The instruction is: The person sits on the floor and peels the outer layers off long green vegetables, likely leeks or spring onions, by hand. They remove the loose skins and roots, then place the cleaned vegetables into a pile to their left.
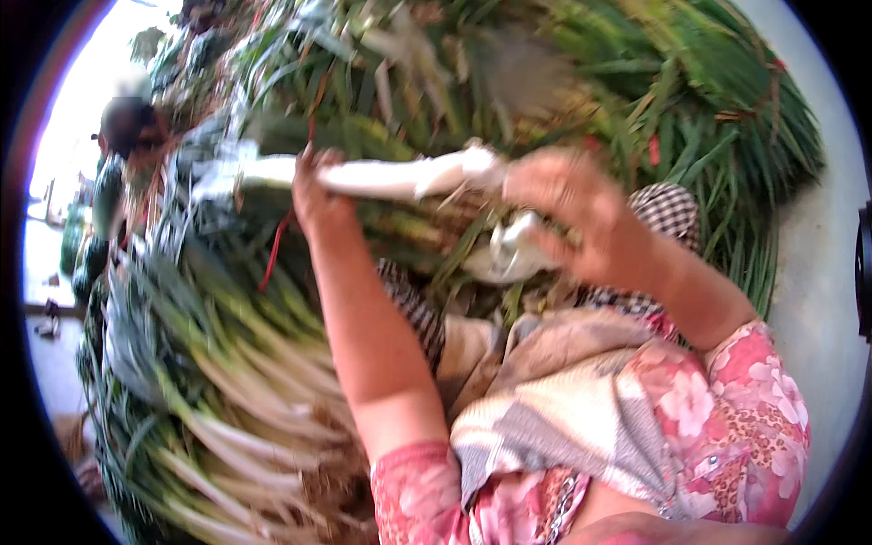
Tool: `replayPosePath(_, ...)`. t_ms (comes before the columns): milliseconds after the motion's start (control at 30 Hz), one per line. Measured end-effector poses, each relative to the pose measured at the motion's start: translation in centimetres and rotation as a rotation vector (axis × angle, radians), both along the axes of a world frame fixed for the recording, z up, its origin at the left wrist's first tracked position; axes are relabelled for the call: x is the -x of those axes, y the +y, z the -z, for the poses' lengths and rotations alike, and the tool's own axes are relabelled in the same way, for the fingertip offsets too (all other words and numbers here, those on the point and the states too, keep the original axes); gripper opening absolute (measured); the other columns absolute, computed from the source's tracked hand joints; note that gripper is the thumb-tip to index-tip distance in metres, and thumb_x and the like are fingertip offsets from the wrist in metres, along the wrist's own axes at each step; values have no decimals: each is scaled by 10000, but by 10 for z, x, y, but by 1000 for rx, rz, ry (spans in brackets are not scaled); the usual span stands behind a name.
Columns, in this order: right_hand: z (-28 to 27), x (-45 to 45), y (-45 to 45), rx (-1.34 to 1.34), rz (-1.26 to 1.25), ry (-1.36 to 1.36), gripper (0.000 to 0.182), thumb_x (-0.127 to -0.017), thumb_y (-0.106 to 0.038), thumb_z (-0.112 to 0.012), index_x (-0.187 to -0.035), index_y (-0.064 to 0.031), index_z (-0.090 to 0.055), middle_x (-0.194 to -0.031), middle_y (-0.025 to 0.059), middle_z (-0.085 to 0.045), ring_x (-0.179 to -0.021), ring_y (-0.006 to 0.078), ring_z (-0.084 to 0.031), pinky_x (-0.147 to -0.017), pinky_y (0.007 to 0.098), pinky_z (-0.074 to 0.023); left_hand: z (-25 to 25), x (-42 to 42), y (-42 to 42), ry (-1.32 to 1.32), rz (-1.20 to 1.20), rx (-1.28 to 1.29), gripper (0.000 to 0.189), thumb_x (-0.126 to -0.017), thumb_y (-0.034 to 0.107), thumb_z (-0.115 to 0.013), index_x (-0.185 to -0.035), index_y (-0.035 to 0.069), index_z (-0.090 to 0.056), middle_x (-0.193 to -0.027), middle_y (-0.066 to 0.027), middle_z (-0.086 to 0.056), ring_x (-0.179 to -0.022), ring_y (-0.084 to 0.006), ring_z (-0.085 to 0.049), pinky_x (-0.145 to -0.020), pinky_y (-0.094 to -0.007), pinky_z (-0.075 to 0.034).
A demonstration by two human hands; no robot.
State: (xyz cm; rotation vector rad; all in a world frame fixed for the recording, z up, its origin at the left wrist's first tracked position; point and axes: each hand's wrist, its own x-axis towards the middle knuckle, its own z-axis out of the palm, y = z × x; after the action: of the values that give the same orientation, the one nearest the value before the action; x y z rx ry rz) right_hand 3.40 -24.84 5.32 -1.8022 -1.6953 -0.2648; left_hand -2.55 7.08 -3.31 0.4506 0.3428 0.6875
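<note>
My left hand (pixel 319 180) grips a large leek or big green onion by its white shank (pixel 409 178), just below where the leaves begin. The stalk lies nearly level across the view, with its root end to the right. Close to that root end is my right hand (pixel 579 204), blurred by motion; whether its fingers hold anything is unclear. Below the stalk, beside the right fingers, is a whitish, glossy thing (pixel 514 252), too blurred to name. A red tie (pixel 276 248) hangs near my left wrist.
Unbundled leeks (pixel 259 409) with roots lie in a heap at the left. Green leaf bundles (pixel 736 109) are piled at the upper right, beside a pale floor or wall surface (pixel 817 252). A cloth (pixel 579 395) covers my lap. Another person (pixel 129 122) is at the upper left.
</note>
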Motion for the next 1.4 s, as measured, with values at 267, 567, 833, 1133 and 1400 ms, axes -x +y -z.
replayPosePath(267, 39, 0, 59, 145, 177, -93, 443, -744, -195, -632, -1134, -22, -514, -964, 145, -573, -886, 292, -547, -799, 376, -419, -12, -2, -46, 220, -166, -38, 156, -805, 116, -547, -861, -3, -461, -697, -47, -481, -591, -182, -520, -568, -333, -479)
replayPosePath(567, 53, 6, 55, 344, 76, 123, 486, -766, -63, -511, -1211, 84, -383, -864, 218, -559, -783, 330, -552, -710, 389, -451, -19, 0, -57, 595, -325, -323, 295, -803, 107, -550, -969, -99, -418, -741, -127, -517, -558, -214, -546, -518, -347, -491)
replayPosePath(833, 82, -4, 50, 226, 159, 325, 276, -797, -52, -477, -1049, 58, -468, -754, 161, -581, -651, 302, -561, -629, 353, -469, -12, 2, -53, 220, -108, 112, 126, -785, 95, -536, -776, 35, -425, -632, -34, -404, -528, -159, -428, -524, -300, -412)
replayPosePath(1133, 109, -88, 21, -18, 482, 1161, 278, -895, -194, -415, -1069, 9, -492, -887, 66, -560, -772, 137, -547, -739, 258, -464, -31, 30, -38, -108, 50, 52, 195, -807, 220, -547, -767, 96, -403, -551, 30, -338, -437, -86, -341, -375, -223, -307)
replayPosePath(1400, 30, -1, 51, 542, -180, 753, 422, -872, -310, -500, -1189, -32, -481, -1031, 121, -572, -924, 188, -535, -829, 298, -416, -46, 33, -52, -402, 241, -157, 112, -839, 125, -467, -769, 39, -484, -502, 23, -307, -427, -81, -317, -367, -225, -287)
